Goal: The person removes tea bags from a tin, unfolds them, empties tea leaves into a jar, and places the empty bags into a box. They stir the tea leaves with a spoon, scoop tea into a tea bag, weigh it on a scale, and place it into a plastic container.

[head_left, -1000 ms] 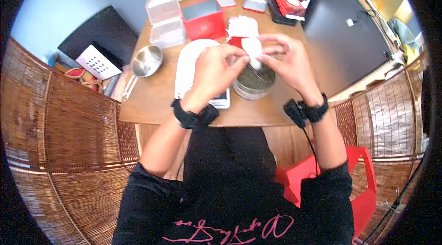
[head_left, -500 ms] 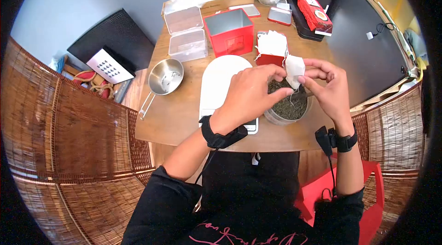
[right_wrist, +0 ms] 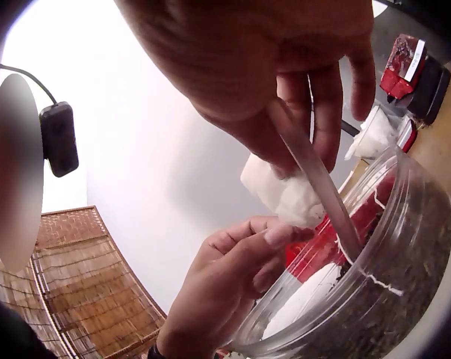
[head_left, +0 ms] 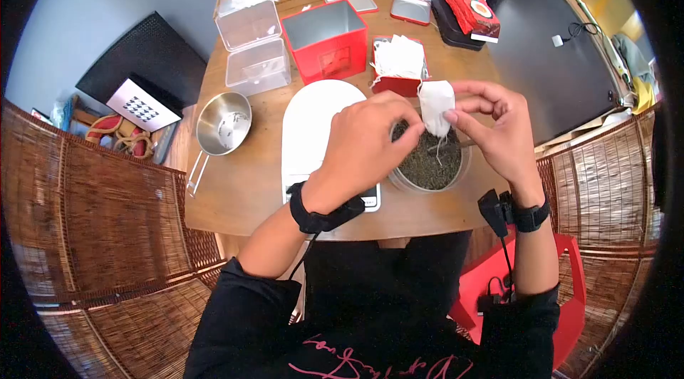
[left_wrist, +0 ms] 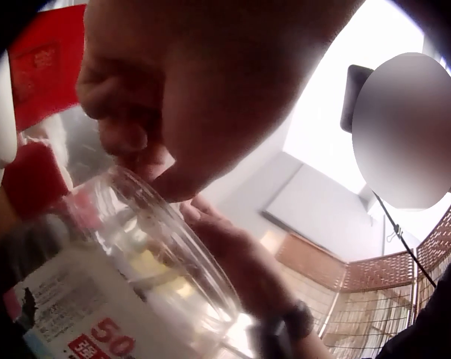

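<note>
A small white tea bag point(head_left: 437, 105) with a string hangs over a clear tub point(head_left: 463, 165) of dark dried leaves point(head_left: 427, 165). My right hand point(head_left: 499, 130) pinches the bag between thumb and fingers at its right side. A flat, pale handle point(right_wrist: 315, 176) also runs from that hand down into the tub; its lower end is hidden. From the left, my left hand point(head_left: 370, 137) pinches the bag's lower edge with thumb and forefinger, as the right wrist view shows. The string point(right_wrist: 378, 283) trails over the tub's rim.
Left of the tub lies a white kitchen scale point(head_left: 306, 122), partly under my left arm. A steel pan point(head_left: 224, 122) stands further left. Behind are an open clear box point(head_left: 256, 65), a red tin point(head_left: 331, 55) and a red box of white bags point(head_left: 399, 62).
The head view has shifted. Both hands stay at the tea bag above the tub, and the bag now stands more upright and flatter between them than a second ago.
</note>
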Motion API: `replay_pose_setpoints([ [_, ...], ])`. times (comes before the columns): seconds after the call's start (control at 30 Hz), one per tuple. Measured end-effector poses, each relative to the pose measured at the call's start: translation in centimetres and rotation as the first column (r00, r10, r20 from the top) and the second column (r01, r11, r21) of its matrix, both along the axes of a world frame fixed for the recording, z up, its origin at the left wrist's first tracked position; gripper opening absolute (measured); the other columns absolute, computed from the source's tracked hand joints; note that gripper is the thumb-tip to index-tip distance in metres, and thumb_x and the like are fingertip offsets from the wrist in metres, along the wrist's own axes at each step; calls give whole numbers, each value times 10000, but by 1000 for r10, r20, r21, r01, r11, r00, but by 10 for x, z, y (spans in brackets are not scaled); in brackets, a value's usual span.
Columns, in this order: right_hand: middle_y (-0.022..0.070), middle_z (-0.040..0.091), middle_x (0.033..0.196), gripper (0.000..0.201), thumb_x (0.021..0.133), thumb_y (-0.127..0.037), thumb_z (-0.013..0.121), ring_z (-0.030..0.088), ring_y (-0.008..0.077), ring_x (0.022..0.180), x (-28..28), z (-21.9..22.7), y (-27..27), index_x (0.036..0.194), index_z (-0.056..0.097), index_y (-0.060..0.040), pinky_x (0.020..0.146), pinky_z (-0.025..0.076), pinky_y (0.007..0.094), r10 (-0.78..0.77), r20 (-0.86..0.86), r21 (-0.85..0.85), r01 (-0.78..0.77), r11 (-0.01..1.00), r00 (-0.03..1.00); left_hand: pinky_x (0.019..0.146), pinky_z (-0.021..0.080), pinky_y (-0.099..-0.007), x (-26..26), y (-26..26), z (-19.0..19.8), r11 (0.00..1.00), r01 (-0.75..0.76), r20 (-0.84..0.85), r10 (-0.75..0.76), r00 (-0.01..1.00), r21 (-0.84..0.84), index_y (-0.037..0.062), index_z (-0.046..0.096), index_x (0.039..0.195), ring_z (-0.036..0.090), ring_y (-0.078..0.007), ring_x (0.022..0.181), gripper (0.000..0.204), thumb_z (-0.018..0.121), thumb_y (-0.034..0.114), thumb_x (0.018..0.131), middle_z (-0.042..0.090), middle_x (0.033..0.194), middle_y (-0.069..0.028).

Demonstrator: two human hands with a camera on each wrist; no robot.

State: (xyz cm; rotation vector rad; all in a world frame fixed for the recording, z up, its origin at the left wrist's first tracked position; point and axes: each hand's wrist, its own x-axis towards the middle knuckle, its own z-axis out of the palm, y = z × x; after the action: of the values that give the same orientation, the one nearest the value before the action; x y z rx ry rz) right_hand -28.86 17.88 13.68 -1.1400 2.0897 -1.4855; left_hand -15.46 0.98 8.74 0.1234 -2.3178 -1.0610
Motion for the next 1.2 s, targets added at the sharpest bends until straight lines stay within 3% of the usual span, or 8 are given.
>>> replay_pose_setpoints([
  [0.3, 110, 785, 975, 315, 877, 35, 743, 710, 88, 880, -5, -5, 4, 1187, 687, 44, 815, 557, 258, 28, 51, -32, -27, 999, 998, 539, 398, -290, -6, 3, -2, 998, 12, -27, -13, 1000, -54, 21, 719, 893, 485, -130, 547, 166, 807, 147, 829, 728, 934, -58],
  [0.5, 67, 771, 905, 331, 911, -54, 756, 690, 68, 828, -13, -3, 6, 1222, 676, 27, 764, 542, 223, -22, 189, 31, 16, 999, 982, 531, 359, -270, 1, -2, 7, 998, 29, 104, -34, 994, 51, 24, 719, 894, 448, -89, 548, 162, 796, 164, 872, 651, 743, -37],
  [0.6, 60, 759, 952, 358, 922, -109, 765, 674, 61, 824, -17, -6, 5, 1240, 668, 24, 751, 537, 209, 17, 228, -69, -2, 998, 974, 506, 345, -330, 1, -5, 8, 987, -1, 160, -25, 987, 162, 65, 732, 855, 469, -154, 492, 154, 775, 212, 869, 503, 560, -54],
  [0.67, 67, 743, 1012, 390, 906, -128, 783, 672, 72, 898, -18, -8, 11, 1251, 670, 14, 796, 546, 232, 37, 226, -112, -12, 994, 974, 497, 327, -287, 2, -12, 3, 964, 25, 105, -54, 993, 264, 57, 735, 848, 442, -74, 503, 175, 790, 221, 874, 510, 537, 6],
  [0.8, 35, 709, 980, 368, 889, -134, 799, 636, 72, 892, -13, -12, 31, 1219, 704, -4, 794, 520, 237, 77, 46, -88, -73, 993, 996, 548, 350, -176, 7, -25, 3, 928, 17, 182, -91, 979, 372, 49, 706, 840, 508, 19, 634, 159, 781, 161, 925, 657, 750, 77],
  [0.87, -3, 654, 883, 300, 869, -131, 817, 575, 67, 819, -13, -15, 37, 1137, 748, -15, 751, 475, 239, 121, -297, 21, -120, 993, 947, 533, 349, -178, 5, -31, -1, 882, 45, 114, -111, 987, 469, 47, 716, 840, 501, 11, 606, 147, 790, 154, 907, 656, 724, 67],
  [1.07, -45, 602, 766, 196, 868, -129, 823, 510, 51, 710, -1, -24, 33, 1005, 774, 3, 644, 418, 219, 5, -123, 33, -1, 999, 992, 521, 314, -159, 0, -58, 7, 785, 41, 82, -116, 990, 618, 100, 668, 1020, 455, 20, 573, 132, 754, 125, 924, 630, 725, 92],
  [1.2, -45, 641, 733, 171, 891, -137, 806, 529, 47, 673, 2, -33, 30, 975, 775, 9, 610, 425, 218, -4, -94, 24, 6, 1000, 996, 539, 343, -163, 2, -78, 6, 848, -18, 166, -83, 983, 529, 67, 726, 1112, 484, 17, 609, 200, 748, 164, 940, 674, 803, 83],
])
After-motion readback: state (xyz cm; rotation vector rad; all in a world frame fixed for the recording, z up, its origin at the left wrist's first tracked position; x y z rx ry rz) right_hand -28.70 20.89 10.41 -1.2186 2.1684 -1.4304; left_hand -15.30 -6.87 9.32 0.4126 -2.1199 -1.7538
